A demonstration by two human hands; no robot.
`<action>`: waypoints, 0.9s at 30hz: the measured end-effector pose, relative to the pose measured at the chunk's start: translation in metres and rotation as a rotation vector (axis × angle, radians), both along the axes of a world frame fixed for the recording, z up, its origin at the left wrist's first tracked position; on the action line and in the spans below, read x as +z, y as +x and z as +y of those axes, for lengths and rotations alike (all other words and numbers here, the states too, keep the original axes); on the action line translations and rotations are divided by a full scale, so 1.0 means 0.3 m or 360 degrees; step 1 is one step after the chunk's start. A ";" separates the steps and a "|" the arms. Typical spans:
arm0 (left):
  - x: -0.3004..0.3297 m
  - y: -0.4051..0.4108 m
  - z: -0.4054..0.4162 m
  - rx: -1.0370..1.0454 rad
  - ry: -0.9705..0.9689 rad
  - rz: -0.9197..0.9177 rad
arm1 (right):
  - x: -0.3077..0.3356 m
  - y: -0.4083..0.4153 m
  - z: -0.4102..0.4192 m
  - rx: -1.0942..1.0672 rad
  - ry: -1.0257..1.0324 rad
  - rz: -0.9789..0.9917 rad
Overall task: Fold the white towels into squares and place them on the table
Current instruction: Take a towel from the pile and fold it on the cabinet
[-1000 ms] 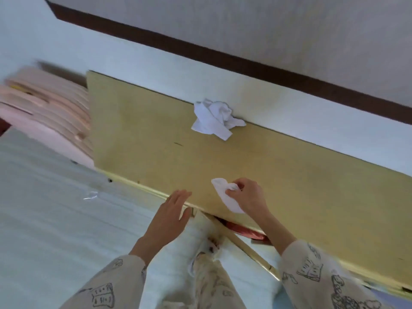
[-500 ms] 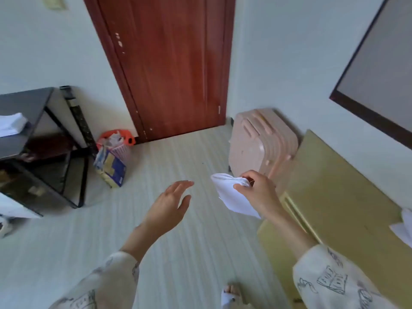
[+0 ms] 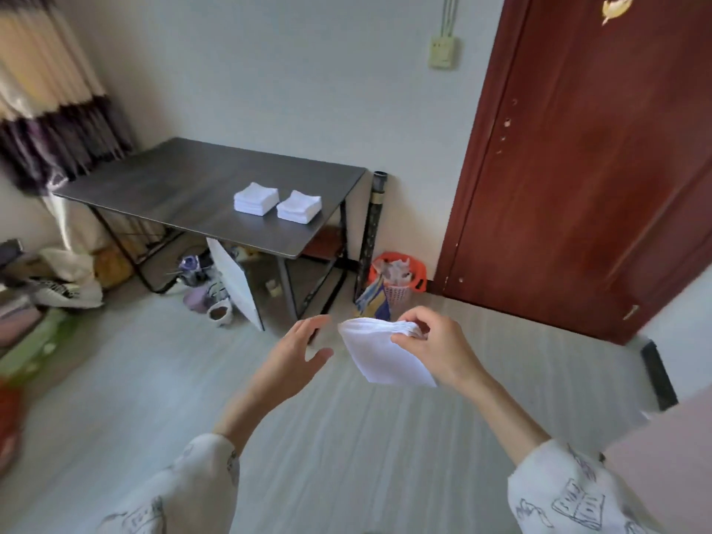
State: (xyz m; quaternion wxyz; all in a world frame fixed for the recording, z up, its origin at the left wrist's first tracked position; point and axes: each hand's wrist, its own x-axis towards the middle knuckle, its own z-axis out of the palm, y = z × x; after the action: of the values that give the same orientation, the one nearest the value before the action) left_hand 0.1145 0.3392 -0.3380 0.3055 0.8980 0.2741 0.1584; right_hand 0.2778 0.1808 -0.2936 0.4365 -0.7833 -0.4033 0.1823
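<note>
View has swung to dark grey table [image 3: 185, 194], two white folded-towel stacks [image 3: 256, 198] on it | right hand [image 3: 435, 346] pinches folded white towel [image 3: 381, 360] | left hand [image 3: 296, 352] spread, empty

hidden: far edge of the folded towel [image 3: 385, 354] under the right hand [image 3: 435, 346] fingers | cut off: door [image 3: 601, 148] at top and right; curtain [image 3: 46, 90] at left | blurred: clutter at left edge — items unreadable | too small: bin [image 3: 398, 277] contents — cannot tell
</note>
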 end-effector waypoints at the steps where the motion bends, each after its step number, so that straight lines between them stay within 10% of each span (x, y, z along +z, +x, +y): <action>1: 0.006 0.014 0.066 0.0049 -0.0022 -0.0003 | 0.004 0.026 0.085 0.0065 -0.0015 0.0002; 13: 0.032 0.131 0.814 0.0284 -0.0420 -0.0084 | 0.007 0.182 0.983 0.0589 -0.0132 0.0059; 27: 0.113 0.269 1.818 -0.0320 -0.0864 0.0200 | -0.071 0.286 1.911 0.0390 -0.0253 0.0517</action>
State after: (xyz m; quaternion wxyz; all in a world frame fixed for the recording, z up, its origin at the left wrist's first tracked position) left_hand 0.1951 0.8847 -0.3040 0.5312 0.8141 0.2345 -0.0076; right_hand 0.3637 0.7540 -0.3148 0.4073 -0.7207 -0.4043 0.3890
